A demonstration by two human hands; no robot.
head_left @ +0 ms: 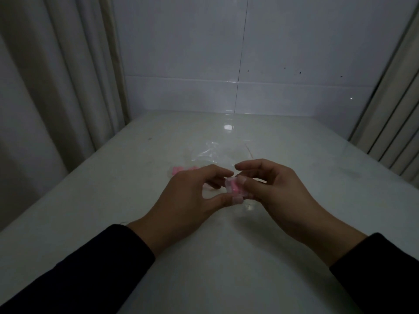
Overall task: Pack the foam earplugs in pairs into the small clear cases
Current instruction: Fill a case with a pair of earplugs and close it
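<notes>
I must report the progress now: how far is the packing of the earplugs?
In hand: both hands, left hand and right hand, pinch one small clear case with pink foam inside. Whether its lid is closed I cannot tell. Left: more pink earplugs lie on the table behind the left hand, beside a clear plastic bag. No finished cases are clearly visible.

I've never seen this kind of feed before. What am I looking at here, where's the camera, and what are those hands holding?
There is no machine: one camera worn on a person's head looks down at their two bare hands over a white table. The left hand and right hand together pinch a small clear case with pink foam inside. Behind the left hand lie more pink earplugs, and a crumpled clear plastic bag lies farther back. The picture is dim, so finer detail is unclear.
</notes>
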